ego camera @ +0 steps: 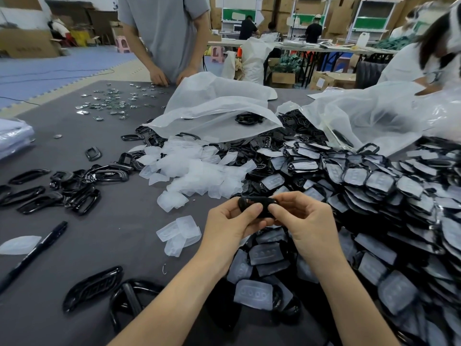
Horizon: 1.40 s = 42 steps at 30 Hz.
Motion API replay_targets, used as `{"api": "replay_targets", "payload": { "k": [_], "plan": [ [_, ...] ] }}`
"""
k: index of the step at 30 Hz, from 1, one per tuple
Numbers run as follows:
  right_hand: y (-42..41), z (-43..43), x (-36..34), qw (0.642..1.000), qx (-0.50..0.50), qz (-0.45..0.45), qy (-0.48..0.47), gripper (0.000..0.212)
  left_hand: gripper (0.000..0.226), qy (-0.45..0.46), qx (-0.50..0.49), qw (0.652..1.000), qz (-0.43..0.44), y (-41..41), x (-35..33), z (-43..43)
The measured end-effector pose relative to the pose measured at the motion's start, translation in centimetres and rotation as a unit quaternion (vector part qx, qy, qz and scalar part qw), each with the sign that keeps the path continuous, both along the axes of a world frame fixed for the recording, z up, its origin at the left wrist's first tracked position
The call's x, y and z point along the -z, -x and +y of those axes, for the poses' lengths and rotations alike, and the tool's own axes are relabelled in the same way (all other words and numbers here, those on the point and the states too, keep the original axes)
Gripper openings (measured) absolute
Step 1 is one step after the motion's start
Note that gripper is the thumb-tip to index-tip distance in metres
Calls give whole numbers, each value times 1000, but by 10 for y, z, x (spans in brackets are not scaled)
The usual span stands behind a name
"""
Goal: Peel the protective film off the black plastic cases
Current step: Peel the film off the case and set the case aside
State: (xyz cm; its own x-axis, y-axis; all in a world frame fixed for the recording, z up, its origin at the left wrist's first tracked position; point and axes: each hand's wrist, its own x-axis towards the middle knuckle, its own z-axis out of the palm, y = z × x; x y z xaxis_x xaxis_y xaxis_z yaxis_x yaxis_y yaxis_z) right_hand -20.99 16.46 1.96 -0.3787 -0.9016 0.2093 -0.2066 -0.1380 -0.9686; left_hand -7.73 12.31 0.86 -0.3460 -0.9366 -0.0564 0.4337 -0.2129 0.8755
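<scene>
glossy black case (257, 205), held above table

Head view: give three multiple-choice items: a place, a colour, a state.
1. Where on the grey table does the black pen lie?
A. far right
B. near left
C. far middle
2. What colour is the heap of peeled films?
A. green
B. red
C. translucent white
3. How is the raised black case held?
A. by both hands
B. by one hand alone
C. by nobody
Answers: 1 B, it lies by the near left edge; 2 C, they look milky; 3 A, the left hand and right hand both pinch it.
</scene>
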Motion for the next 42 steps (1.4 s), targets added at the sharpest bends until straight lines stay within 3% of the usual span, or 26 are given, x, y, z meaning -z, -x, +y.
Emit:
{"api": "replay_targets", "payload": {
  "k": [12,16,22,33,39,42],
  "plan": [
    [-4,-2,3,993,-35,-113,7,20,10,4,15,999,-30,1,3,-2],
    [-4,-1,1,994,-30,-107,10,22,10,1,21,1000,-23,0,3,-3],
    [-3,1,-3,984,-28,-175,1,19,5,24,43,999,-2,-2,4,-2],
    [5,2,-8,993,-27,-112,-6,14,14,7,26,1000,0,-6,-2,-4],
    [0,1,-6,995,-25,-101,0,19,14,-92,38,992,77,-5,-4,-1],
    [0,1,-5,993,-16,-119,3,17,13,-83,38,994,63,-4,-5,-1]
  ]
}}
